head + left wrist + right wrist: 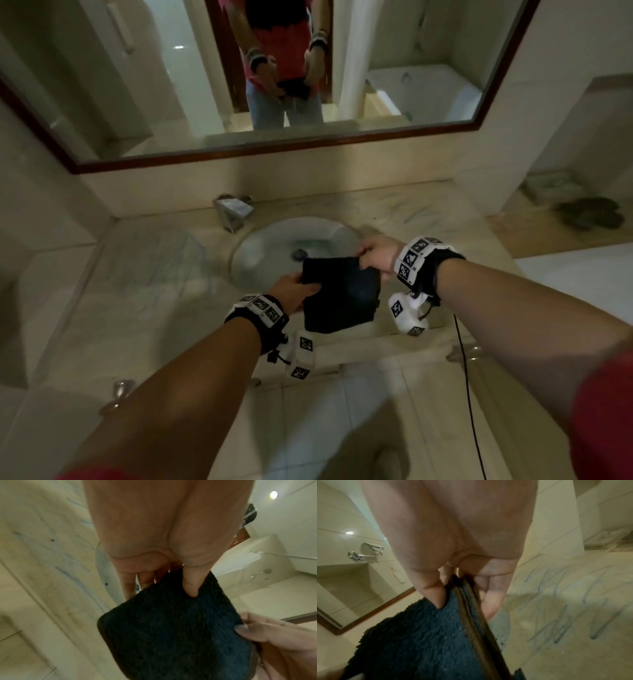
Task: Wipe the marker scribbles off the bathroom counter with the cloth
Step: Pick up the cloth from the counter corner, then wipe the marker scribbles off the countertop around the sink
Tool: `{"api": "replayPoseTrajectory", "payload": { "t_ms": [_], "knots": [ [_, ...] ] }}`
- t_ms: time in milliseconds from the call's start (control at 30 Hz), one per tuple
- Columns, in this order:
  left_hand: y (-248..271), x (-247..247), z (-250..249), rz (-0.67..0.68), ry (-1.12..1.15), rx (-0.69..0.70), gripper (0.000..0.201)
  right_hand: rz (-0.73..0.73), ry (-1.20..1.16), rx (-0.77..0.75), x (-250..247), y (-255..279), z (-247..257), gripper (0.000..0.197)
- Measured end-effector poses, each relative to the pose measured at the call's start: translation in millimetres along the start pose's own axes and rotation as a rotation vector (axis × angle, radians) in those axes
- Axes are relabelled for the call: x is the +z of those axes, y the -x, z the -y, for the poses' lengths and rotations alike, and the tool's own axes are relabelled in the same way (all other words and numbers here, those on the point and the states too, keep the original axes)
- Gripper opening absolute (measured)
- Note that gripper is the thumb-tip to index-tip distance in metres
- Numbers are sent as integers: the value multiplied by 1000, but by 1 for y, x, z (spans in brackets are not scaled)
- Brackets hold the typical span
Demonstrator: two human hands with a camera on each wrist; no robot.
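Observation:
A dark blue folded cloth (342,294) hangs in the air over the front of the round sink (260,253). My left hand (296,289) pinches its left edge, thumb on top, as the left wrist view shows on the cloth (171,628). My right hand (375,255) pinches its upper right corner; the right wrist view shows the cloth (419,635) between thumb and fingers. Blue marker scribbles (171,270) cover the beige counter left of the sink, and more scribbles (424,214) (565,605) lie to its right.
A chrome tap (233,210) stands behind the sink at the left. A wood-framed mirror (274,154) runs along the wall above the counter (394,202). A dark object (589,212) lies at the far right beyond a wall corner. A black cable (466,370) hangs from my right wrist.

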State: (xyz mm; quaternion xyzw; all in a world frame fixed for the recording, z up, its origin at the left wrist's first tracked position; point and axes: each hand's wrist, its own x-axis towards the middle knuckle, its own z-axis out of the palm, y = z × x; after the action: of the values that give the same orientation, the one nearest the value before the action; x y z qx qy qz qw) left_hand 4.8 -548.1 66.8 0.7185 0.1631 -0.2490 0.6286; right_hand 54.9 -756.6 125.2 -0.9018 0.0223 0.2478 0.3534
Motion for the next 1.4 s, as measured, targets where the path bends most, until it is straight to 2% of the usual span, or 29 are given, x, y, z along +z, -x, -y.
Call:
{"api": "replayPoseTrajectory", "payload": {
  "t_ms": [100, 333, 433, 533, 667, 867, 1000, 1067, 1167, 1300, 1400],
  "knots": [
    [-15, 36, 16, -21, -30, -91, 31, 54, -19, 0, -3, -20, -40, 23],
    [-53, 78, 73, -194, -151, -140, 33, 167, 17, 0, 30, -67, -111, 25],
    [-62, 87, 86, -241, -169, -163, 33, 163, 11, -20, 44, -83, -128, 18],
    [-72, 89, 90, -293, -177, -178, 33, 129, -20, -41, 56, -96, -134, 16],
    [-87, 84, 95, -333, -219, -181, 34, 101, -22, -60, 65, -100, -140, 30],
    [-90, 75, 89, -366, -330, -141, 37, 156, 178, -173, 76, -89, -134, 43],
    [-82, 53, 88, -378, -385, -143, 26, 228, 324, -253, 95, -80, -116, 48],
    [-75, 36, 91, -394, -515, -134, 33, 244, 431, -271, 107, -79, -113, 51],
    [-69, 9, 102, -383, -790, -108, 57, 213, 532, -264, 125, -76, -115, 55],
    [-65, -13, 118, -228, -1185, -111, 97, 178, 692, -267, 143, -69, -116, 58],
    [-70, -22, 123, -112, -1338, -90, 112, 98, 764, -268, 156, -66, -115, 63]
  ]
}}
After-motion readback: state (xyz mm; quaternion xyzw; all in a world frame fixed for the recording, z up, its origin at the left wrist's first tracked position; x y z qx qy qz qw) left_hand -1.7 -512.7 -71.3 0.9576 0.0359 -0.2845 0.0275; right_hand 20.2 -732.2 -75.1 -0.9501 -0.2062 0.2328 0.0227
